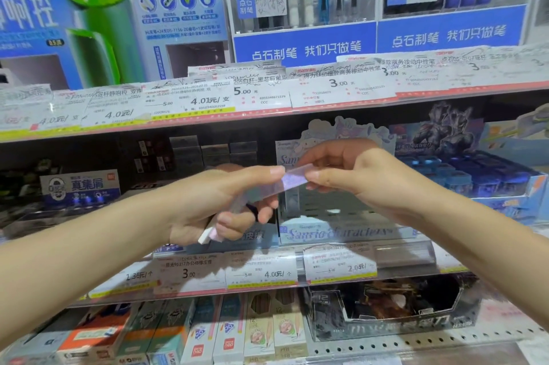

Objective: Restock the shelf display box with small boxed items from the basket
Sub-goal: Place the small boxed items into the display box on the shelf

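Fingers (319, 176) of both hands on small purple box (292, 179), long axis left-right

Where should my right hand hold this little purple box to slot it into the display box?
Pinch the small purple box by its right end, coming from the right. It lies roughly level, its left end in the left hand, its right end at the right hand.

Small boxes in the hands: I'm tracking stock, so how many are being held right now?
2 visible. One small box is pinched between both hands, left hand and right hand. Another box pokes out under the left palm. More may be hidden in that grip.
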Tool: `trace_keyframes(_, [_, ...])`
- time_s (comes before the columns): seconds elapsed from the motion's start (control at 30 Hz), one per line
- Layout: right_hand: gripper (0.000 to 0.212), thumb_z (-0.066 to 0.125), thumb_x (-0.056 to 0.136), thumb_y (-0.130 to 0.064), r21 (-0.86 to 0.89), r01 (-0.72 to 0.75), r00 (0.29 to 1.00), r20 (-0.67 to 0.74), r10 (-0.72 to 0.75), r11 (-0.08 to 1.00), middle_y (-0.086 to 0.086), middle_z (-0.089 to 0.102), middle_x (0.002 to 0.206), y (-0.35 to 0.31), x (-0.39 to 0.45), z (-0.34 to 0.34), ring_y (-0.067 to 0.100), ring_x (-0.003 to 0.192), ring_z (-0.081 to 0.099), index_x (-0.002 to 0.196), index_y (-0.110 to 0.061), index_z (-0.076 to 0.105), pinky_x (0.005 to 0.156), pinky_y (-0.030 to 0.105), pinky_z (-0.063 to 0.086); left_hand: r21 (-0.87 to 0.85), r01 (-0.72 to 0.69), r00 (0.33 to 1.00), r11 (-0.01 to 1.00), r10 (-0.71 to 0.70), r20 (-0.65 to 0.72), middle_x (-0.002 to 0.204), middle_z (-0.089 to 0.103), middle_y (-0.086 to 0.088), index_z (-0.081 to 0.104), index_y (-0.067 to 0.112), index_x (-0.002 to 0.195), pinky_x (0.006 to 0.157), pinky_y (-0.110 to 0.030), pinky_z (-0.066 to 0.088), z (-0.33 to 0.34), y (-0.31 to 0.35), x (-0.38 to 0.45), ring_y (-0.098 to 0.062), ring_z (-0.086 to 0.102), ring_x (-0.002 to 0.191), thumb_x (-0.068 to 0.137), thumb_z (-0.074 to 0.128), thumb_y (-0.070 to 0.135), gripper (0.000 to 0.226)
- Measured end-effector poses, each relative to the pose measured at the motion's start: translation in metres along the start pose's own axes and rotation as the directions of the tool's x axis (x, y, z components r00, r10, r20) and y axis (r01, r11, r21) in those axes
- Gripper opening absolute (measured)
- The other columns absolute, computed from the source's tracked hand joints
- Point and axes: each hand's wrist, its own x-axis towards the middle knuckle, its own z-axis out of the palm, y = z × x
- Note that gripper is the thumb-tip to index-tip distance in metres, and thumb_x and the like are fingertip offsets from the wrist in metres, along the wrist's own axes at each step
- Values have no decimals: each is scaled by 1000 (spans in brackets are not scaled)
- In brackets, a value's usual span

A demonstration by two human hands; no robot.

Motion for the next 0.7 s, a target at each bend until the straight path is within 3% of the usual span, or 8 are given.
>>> trace_keyframes(0.1, [19, 57, 84, 3, -19, -27, 999, -32, 26, 999, 3, 66, 76, 5, -1, -6, -1, 61, 63, 84, -15, 64, 60, 8, 48, 173, -142, 964, 975, 176, -201, 41, 32, -4, 58, 7, 67, 36, -14, 17, -5, -4, -1, -10, 21, 30, 71, 74, 26, 25])
trace_keyframes(0.2, [17, 61, 81, -3, -65, -44, 999, -33, 42, 997, 1, 67, 74, 6, -2, -7, 2, 64, 63, 80, -19, 66, 66, 13, 49, 246, -230, 916, 942, 295, -273, 36, 38, -5, 60, 7, 59, 38, -15, 18, -6, -4, 0, -12, 25, 29, 78, 69, 5, 22])
trace_keyframes(0.33, [14, 68, 76, -8, -322, 67, 998, 10, -67, 944, -2, 69, 85, -5, -1, -4, 6, 77, 63, 87, -18, 67, 74, 17, 49, 336, -209, 924, 918, 298, -238, 30, 41, 0, 60, 6, 60, 36, -17, 19, -2, 1, 0, -12, 26, 28, 81, 65, 5, 22])
trace_keyframes(0.57, [28, 65, 81, -11, -362, 180, 976, 184, -119, 915, 8, 70, 94, -12, 4, 6, 25, 83, 67, 96, -32, 56, 79, 35, 53, 441, -191, 919, 877, 318, -234, 36, 41, 2, 65, 16, 65, 38, -18, 23, -1, 5, 4, -15, 29, 35, 80, 70, 16, 15])
trace_keyframes(0.63, [32, 62, 85, -14, -408, 210, 969, 210, -133, 888, 7, 68, 94, -11, 3, 3, 24, 76, 65, 100, -40, 52, 71, 29, 53, 642, -190, 877, 743, 422, -230, 48, 56, 2, 69, 27, 76, 44, -22, 38, -5, 4, 3, -15, 45, 43, 80, 69, 28, 4])
trace_keyframes(0.7, [37, 58, 87, -13, -455, 221, 969, 206, -139, 863, 3, 65, 92, -9, 4, -1, 22, 68, 62, 103, -45, 49, 65, 23, 50, 829, -189, 842, 526, 522, -139, 73, 68, 4, 64, 42, 90, 67, -24, 52, -11, 1, 1, -8, 61, 67, 85, 62, 25, 18])
